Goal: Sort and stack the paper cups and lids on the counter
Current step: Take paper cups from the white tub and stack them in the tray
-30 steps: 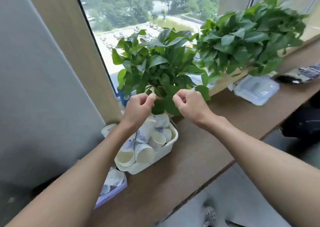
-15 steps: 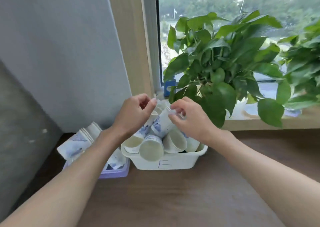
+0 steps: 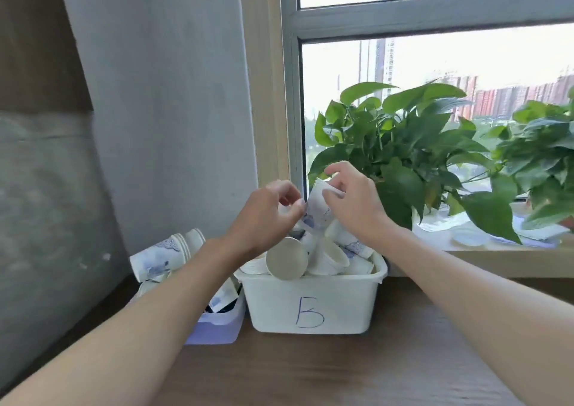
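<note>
Paper cups (image 3: 310,256) filled the white bin (image 3: 313,306) marked with a handwritten letter, lying loose at mixed angles, several mouth-out.

Head view: one cup (image 3: 318,208), white with blue print, was raised just above the pile. The right hand (image 3: 351,200) pinched its rim with fingers curled; the left hand (image 3: 267,216) closed thumb and forefinger on its side wall. A nested stack (image 3: 164,255) lay on its side over the purple tray (image 3: 217,325) to the left of the bin. Judged progress: early, with one stack formed and most cups unsorted. No lids could be identified with certainty.
</note>
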Available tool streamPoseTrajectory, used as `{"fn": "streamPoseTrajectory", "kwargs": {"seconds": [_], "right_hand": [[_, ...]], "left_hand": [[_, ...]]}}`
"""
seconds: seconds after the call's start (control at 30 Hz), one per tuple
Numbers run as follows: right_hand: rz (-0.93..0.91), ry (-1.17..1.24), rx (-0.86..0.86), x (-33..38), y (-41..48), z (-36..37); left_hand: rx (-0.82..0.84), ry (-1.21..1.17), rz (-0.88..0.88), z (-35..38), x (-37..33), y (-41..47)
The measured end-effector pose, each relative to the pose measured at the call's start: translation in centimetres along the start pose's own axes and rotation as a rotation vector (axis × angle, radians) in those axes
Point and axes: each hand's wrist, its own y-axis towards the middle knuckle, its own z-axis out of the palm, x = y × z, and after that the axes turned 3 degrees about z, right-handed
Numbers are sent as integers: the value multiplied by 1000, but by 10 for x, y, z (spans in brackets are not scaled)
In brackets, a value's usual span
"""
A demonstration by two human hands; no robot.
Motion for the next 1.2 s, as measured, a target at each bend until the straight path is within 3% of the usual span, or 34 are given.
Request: {"fn": "streamPoseTrajectory", "kwargs": {"seconds": [0.1, 0.23, 0.63, 0.83, 1.0, 1.2], "right_hand": [[-27, -2, -29, 15, -4, -18], [-78, 74, -9, 37, -11, -32], [-129, 278, 235, 89, -71, 1], [-107, 115, 241, 68, -89, 16], [-100, -272, 264, 26, -99, 30], [-165, -432, 249, 1, -99, 50]], "left_hand": [[-89, -92, -43, -3, -2, -5], [-10, -93, -94, -2, -11, -14], [-129, -325, -275, -31, -21, -93], [-230, -284, -345, -22, 16, -150], [-220, -381, -419, 9, 49, -189], [-214, -423, -458, 46, 74, -205]]}}
